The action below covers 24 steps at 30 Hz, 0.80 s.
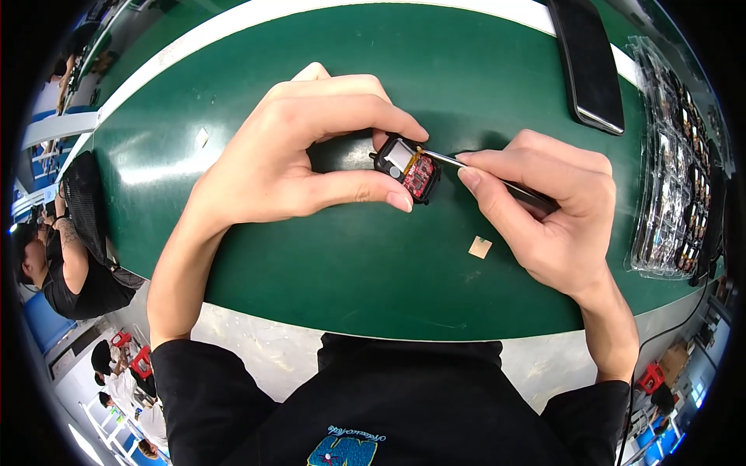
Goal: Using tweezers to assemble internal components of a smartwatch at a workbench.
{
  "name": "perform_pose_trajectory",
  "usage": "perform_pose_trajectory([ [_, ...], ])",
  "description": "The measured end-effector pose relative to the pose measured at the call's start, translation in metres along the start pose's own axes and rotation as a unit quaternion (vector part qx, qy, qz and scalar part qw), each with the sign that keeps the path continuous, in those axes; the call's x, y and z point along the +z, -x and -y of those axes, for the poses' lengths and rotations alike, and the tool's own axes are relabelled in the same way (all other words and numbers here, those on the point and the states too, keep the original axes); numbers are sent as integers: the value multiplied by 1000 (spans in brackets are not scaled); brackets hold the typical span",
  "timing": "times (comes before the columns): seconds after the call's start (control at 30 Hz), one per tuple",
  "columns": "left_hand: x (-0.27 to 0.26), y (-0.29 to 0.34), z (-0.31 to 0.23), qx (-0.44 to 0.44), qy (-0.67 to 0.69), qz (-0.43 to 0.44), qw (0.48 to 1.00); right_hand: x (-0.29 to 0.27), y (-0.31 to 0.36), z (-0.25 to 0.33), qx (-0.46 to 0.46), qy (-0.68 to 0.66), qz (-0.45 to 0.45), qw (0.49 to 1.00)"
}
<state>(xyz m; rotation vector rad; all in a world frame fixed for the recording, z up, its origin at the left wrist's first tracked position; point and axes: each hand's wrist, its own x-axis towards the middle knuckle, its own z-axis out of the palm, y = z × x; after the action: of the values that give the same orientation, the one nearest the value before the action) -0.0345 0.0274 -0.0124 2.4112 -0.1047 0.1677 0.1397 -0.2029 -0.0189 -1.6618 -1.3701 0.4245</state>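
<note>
Circuitry (422, 179), red and exposed, fills the four o'clock side of a small black device (407, 169), held over the green surface (342, 272) near the middle of the view. With the device as clock centre, the left hand (287, 147) comes from nine, its grip pinching the edges near twelve and at six. The right hand (556, 241) reaches in from three, its grip closed about a slim tool (532, 199) whose metal point sits at two; whether it touches is too small to tell. That point seems the chief hazard: a slip inward could scratch the circuitry, or puncture the silver block (399, 154) toward eleven. Uneven pinching might let the device twist under sideways pressure. A beige square (480, 247) lies loose between four and five, where a dropping right wrist could sweep it away.
</note>
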Motion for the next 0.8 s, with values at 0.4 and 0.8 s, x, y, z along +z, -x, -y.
perform_pose_trajectory([
  [0.4,2,0,1,28,-9,-9,1000,1,0,-2,-17,6,-11,1000],
  [0.8,1,-1,-3,4,-12,-8,1000,3,2,-4,-37,4,-16,999],
])
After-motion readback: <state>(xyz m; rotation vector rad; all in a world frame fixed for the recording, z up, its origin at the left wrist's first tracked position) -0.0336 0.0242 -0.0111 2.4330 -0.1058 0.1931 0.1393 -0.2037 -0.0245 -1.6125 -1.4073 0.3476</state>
